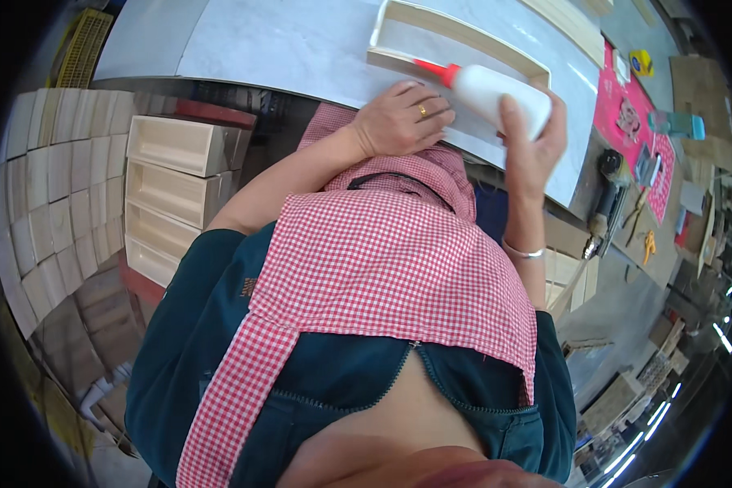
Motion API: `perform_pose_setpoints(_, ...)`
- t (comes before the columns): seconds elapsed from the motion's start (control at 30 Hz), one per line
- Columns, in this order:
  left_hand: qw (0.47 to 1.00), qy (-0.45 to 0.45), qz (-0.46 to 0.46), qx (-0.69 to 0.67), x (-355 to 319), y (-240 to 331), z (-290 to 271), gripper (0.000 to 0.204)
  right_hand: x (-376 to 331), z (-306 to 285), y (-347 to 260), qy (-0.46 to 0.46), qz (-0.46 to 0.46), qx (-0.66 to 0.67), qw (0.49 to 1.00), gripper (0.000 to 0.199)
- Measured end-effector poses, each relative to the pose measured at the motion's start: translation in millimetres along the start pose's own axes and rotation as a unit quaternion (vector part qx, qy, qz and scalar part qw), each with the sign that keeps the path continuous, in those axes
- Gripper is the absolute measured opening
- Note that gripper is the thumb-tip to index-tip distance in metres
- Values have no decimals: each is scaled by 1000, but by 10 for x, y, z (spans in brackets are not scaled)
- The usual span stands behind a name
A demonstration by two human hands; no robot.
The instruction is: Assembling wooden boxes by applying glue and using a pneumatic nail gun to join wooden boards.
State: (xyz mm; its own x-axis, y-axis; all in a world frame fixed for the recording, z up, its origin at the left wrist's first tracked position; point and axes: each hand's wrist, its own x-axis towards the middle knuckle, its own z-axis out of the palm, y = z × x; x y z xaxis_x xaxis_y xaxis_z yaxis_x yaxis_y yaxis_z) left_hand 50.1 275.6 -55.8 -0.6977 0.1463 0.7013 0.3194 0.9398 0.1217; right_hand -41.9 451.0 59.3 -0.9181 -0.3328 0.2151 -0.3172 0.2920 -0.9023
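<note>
A white squeeze bottle [496, 99] with a red pointed nozzle [437, 71] lies tilted in my right hand [537, 134], which is closed around its base end. The nozzle points left, over the near wall of a shallow rectangular wooden frame [464, 31] on the pale worktable [268, 41]. By the table's near edge, my left hand [405, 118] is loosely closed, with a ring on one finger. Its fingertips are turned under and hidden, so I cannot make out what they hold, if anything. The hand appears apart from the frame.
Open wooden boxes [167, 193] are stacked at my left, beside a tall pile of wooden blocks [57, 183]. On the right, a pink sheet [622, 110], a teal-capped container [677, 124], a yellow tape measure [641, 63] and a dark tool [606, 195] lie on another surface.
</note>
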Motion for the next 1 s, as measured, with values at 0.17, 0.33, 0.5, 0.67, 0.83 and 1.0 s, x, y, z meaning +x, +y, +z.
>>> perform_pose_setpoints(0.17,999,-13,-5,-29,-35,-34,-5,28,72,515,10,-29,-87,7,996,50)
perform_pose_setpoints(0.33,999,0,-5,-43,-48,-67,10,25,109,509,-62,-15,-110,-38,993,50)
perform_pose_setpoints(0.5,999,4,-4,-45,-16,-52,14,24,117,210,-59,4,-95,-82,992,48)
perform_pose_setpoints(0.67,999,-8,-4,-48,20,-39,-21,24,76,-157,1,24,-62,-109,992,46)
perform_pose_setpoints(0.83,998,-18,-12,-53,26,-23,-44,24,37,-508,95,59,-47,-135,988,45)
perform_pose_setpoints(1.0,998,-9,-17,-60,33,4,-37,24,-21,-841,180,105,-18,-146,984,45)
